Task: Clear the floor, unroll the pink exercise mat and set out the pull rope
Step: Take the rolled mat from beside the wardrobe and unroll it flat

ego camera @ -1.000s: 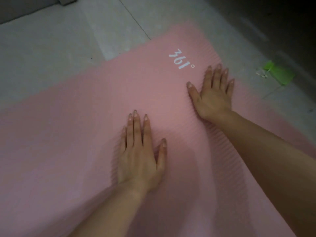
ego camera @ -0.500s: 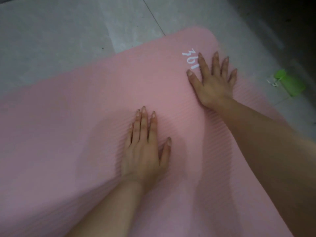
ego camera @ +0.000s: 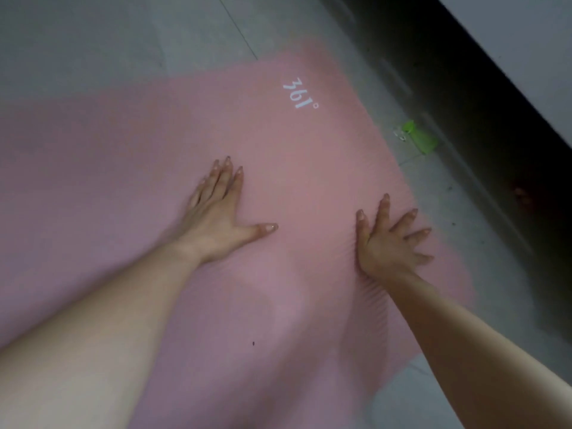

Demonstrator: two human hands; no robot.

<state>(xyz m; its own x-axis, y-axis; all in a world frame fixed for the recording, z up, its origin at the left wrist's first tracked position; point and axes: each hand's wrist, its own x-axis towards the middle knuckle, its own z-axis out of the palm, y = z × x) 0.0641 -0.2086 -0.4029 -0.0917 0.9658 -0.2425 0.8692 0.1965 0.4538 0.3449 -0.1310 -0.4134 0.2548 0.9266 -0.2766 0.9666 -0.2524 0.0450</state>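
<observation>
The pink exercise mat (ego camera: 130,168) lies unrolled across the grey tiled floor, with a white "361°" logo near its far right corner. My left hand (ego camera: 218,212) rests flat on the mat's middle, fingers together and thumb stretched to the right. My right hand (ego camera: 390,243) presses palm-down near the mat's right edge, fingers spread wide. Neither hand holds anything. No pull rope shows in this view.
A small green object (ego camera: 419,138) with a clear bit beside it lies on the floor just right of the mat. A dark strip (ego camera: 483,125) runs along the base of a pale wall at the right. Grey floor tiles (ego camera: 77,41) extend beyond the mat.
My right hand has slid back from beside the logo toward me, along the mat's right edge, and spread its fingers. My left hand stays flat and has put its thumb out.
</observation>
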